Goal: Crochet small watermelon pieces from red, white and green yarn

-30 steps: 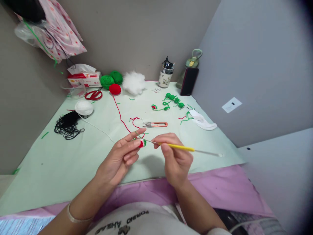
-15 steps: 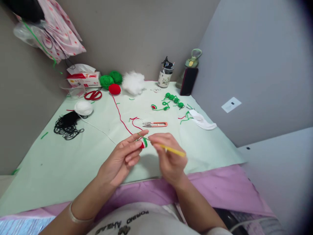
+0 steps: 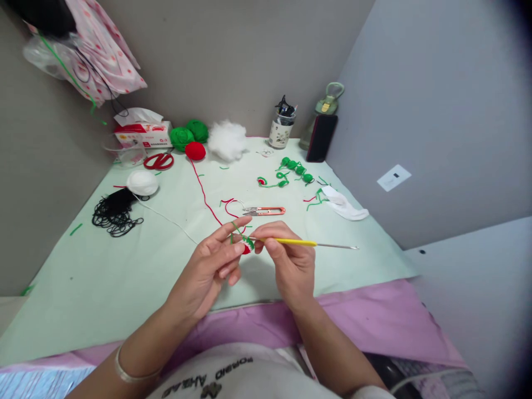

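Between thumb and fingers, my left hand (image 3: 208, 266) pinches a small crocheted piece (image 3: 247, 245) in red, white and green, with green yarn looped over its raised index finger. My right hand (image 3: 288, 260) grips a crochet hook (image 3: 297, 242) by its yellow handle; the hook's bare rear shaft points right and its front end meets the piece. Beyond the hands lie orange-handled thread snips (image 3: 270, 211). A red strand runs from the red yarn ball (image 3: 195, 151) toward my left hand, and a white one from the white yarn ball (image 3: 142, 183).
Black yarn (image 3: 114, 210) and red scissors (image 3: 158, 161) lie left. At the back stand a tissue box (image 3: 145, 136), green yarn balls (image 3: 182, 138), white stuffing (image 3: 227, 140), a pen cup (image 3: 281, 130) and a phone (image 3: 322, 138) against a bottle. Small green pieces (image 3: 300, 170) lie right.
The hook has turned from slanting down and blurred to nearly level, its rear shaft now showing. My right hand has rotated slightly, and the crocheted piece has shifted a little right.
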`<state>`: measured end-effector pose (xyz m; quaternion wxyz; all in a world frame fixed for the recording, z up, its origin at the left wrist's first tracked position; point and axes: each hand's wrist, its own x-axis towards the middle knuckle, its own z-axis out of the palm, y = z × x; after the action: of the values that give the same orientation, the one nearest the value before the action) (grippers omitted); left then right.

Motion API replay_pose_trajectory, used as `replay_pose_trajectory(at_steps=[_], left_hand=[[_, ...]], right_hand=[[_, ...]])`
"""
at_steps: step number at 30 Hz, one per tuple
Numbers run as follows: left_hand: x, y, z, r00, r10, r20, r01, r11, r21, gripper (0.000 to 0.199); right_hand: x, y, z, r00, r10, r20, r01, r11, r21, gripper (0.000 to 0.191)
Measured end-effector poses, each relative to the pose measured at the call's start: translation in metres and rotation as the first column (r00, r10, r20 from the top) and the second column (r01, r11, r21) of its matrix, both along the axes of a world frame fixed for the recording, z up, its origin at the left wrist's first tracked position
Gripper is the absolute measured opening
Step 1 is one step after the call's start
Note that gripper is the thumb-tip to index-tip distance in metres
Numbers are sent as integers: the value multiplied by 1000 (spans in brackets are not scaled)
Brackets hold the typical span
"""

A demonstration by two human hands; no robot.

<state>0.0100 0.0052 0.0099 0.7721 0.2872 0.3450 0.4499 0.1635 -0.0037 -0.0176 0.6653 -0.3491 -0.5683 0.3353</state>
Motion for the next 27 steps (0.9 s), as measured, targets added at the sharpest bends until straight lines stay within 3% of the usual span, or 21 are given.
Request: replay_pose_trajectory(at_steps=[6,10,14,18,27], left_hand=[[-6,4,1,994,-53,99,66,989,-136,45],[-4,3,1,997,-52,64,57,995,-82,40],[2,-1,-2,998,2,-65,4,996,92,36],[3,-2,-3,993,23,-115,-7,991,137,38],[-1,1,-2,995,4,-99,6,994,105,32]], right_hand=[[7,6,-5,961,52,-272,-101,980,-169,18],[7,8,-3,912,107,-396,-212,950,-229,22],[1,3,-2,963,100,-251,-146,975,-170,17],[-1,0,-3,994,59,-87,-67,993,-94,17],[3,7,-3,912,188,-364,-262,951,-165,22]])
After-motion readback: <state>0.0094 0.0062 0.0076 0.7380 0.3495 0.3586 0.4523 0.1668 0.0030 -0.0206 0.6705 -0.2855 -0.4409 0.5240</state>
